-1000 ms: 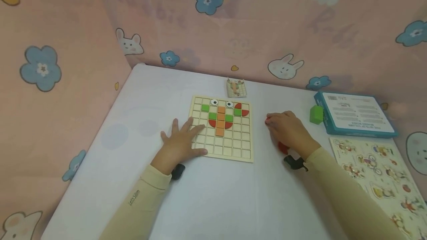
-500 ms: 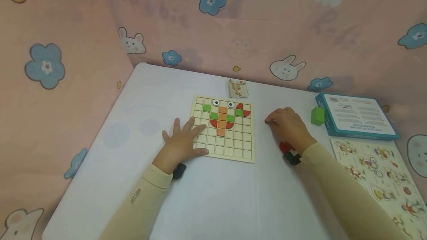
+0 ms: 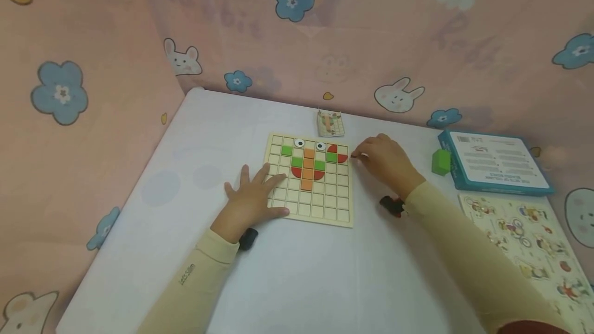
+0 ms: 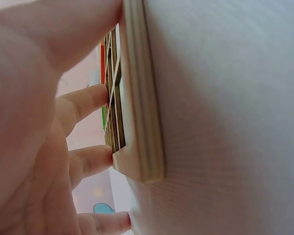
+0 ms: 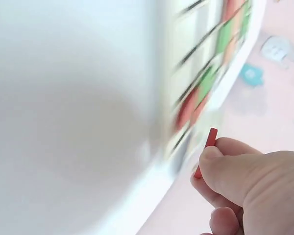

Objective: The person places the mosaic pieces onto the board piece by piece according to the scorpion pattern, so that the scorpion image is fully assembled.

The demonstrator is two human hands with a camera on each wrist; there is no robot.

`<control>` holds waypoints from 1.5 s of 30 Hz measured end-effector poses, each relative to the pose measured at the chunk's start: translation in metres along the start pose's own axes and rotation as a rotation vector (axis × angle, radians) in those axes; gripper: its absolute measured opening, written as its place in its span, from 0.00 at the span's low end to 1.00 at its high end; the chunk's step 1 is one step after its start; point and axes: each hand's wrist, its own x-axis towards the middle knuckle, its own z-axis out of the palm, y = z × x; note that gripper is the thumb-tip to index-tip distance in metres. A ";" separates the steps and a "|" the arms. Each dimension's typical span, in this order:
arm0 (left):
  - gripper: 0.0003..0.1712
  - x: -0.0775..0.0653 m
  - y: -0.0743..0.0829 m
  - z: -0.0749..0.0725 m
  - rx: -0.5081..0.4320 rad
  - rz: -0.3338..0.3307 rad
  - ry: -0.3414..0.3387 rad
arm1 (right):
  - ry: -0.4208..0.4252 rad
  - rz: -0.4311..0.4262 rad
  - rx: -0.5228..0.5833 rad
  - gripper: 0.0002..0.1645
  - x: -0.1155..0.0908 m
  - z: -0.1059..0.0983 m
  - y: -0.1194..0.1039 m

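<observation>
I have the fingers (image 5: 230, 169) of the right hand (image 3: 387, 164) pinching a thin red piece (image 5: 211, 137) between thumb and index. That hand comes in from the near right, back of the hand up, wrist bent, fingertips pointing roughly at the worktop's far left corner. From the right wrist I see the piece edge-on: its long axis slants, upper end leaning right, crossing the thumb tip. Its full outline I can't make out. From the head it sits just beside the right edge of the grid board (image 3: 317, 207), near the board's far right corner.

My left hand (image 3: 248, 200) lies splayed at the board's left side, fingers straight and gripping nothing; some rest on the board, the thumb along its near edge. The board's far edge runs roughly along the worktop's (image 3: 287, 282) far edge, and its orange column (image 3: 308, 169) points from there toward the near edge. A small picture card (image 3: 330, 123) stands between board and far edge.
</observation>
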 end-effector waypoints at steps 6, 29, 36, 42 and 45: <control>0.51 -0.001 -0.002 0.000 0.002 0.003 0.003 | 0.039 -0.069 0.087 0.10 0.033 0.001 -0.053; 0.51 0.002 -0.002 0.000 0.036 0.012 0.005 | 0.055 -0.254 -0.025 0.13 0.055 0.023 -0.097; 0.51 0.002 -0.001 0.001 0.034 0.014 0.005 | 0.051 -0.227 -0.020 0.18 0.046 0.026 -0.093; 0.50 0.001 0.000 -0.001 0.029 0.012 0.007 | 0.030 -0.189 0.009 0.25 0.033 0.021 -0.089; 0.50 0.001 0.000 0.000 0.030 0.012 0.009 | -0.012 -0.128 0.023 0.28 0.020 0.017 -0.083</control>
